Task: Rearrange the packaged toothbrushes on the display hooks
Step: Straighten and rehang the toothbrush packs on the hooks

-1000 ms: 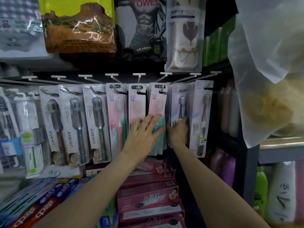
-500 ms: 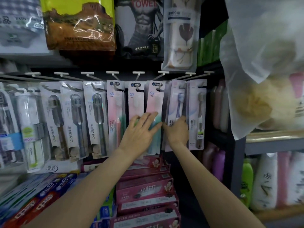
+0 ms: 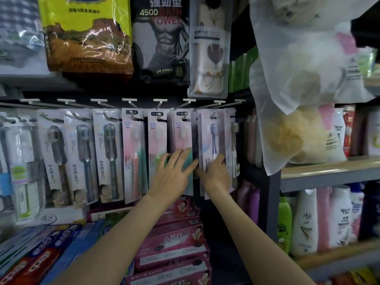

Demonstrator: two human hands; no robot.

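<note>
Left hand [image 3: 172,173] lies flat, fingers spread, on a glossy pink toothbrush pack [image 3: 181,136]. Right hand [image 3: 216,173] has its grip clamped on a flat blue-brush pack [image 3: 211,136] hung from thin wire hooks [image 3: 185,103].

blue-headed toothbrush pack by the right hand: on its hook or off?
On. The blue-headed toothbrush pack hangs from its hook; right hand grips only its lower edge.

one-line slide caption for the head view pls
Both hands, left and right, press on packaged toothbrushes hanging from display hooks.
</note>
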